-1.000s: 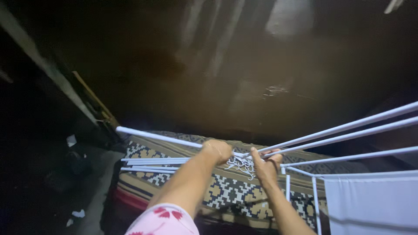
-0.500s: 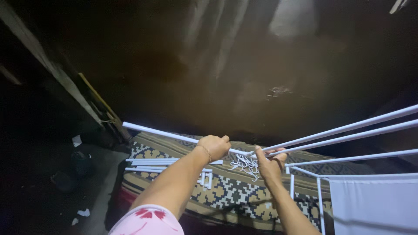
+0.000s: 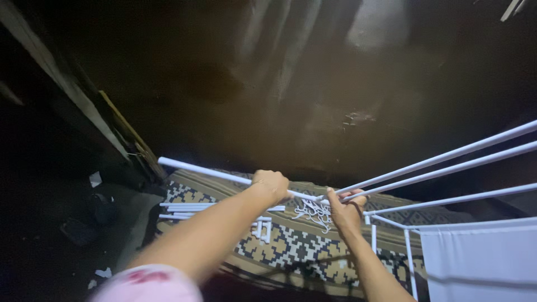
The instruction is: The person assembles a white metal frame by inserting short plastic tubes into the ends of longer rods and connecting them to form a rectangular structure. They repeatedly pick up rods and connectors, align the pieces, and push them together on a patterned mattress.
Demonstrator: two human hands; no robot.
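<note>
- Left hand [image 3: 271,186], centre frame, fingers curled tight around a white pole [image 3: 212,174].
- Right hand [image 3: 347,212], just right, fingers pinching white rack rods [image 3: 447,156].
- Patterned rug [image 3: 302,246] lies below.

White rods [image 3: 436,162]; brown-cream geometric patterned mat [image 3: 291,246]; white cloth [image 3: 481,263]; pink floral sleeve [image 3: 148,284].

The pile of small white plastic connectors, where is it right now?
The pile of small white plastic connectors lies on the patterned woven mat, just below the white tube between both hands.
</note>
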